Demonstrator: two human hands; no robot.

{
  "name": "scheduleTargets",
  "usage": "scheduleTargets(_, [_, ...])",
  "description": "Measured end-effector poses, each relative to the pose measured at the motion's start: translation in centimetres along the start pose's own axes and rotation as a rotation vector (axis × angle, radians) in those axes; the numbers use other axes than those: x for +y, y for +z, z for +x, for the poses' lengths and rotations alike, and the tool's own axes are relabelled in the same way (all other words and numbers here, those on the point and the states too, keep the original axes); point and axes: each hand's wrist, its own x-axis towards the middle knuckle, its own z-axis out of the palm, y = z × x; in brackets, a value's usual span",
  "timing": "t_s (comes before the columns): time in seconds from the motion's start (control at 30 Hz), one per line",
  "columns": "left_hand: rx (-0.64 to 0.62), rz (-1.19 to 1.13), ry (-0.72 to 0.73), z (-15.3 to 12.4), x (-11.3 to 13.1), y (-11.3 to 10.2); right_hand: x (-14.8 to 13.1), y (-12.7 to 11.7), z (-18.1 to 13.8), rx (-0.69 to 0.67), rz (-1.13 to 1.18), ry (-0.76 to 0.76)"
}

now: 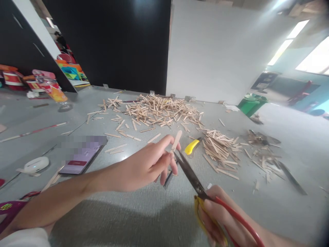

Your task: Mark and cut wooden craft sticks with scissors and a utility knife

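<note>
Centrally, left hand (144, 166) pinching upright wooden stick (176, 140), right hand (221, 214) gripping scissors (191, 176), blades at stick

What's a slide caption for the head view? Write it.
Left hand holds a wooden stick between scissors worked by the right hand.

1. Wooden stick (177, 140) pinched in the left-hand fingers (164, 156): pale tan.
2. Scissors (205, 195) beside those fingers: dark blades, one red and one yellow handle loop.
3. Utility knife (192, 146) just beyond the fingers: yellow.
4. Stick pile (160, 111) farther out: light wood.
5. Table (144, 212): plain grey.
</note>
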Motion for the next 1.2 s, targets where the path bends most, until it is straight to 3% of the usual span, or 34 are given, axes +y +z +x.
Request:
scheduleTargets(0.57, [0.073, 0.092, 0.027, -0.7, 0.5, 1.2, 0.4, 0.3, -0.5, 0.093, -0.005, 0.202])
scheduleTargets(1.2, [0.031, 0.218, 0.041, -0.4, -0.4, 0.8, -1.2, 0.1, -0.2, 0.097, -0.157, 0.127])
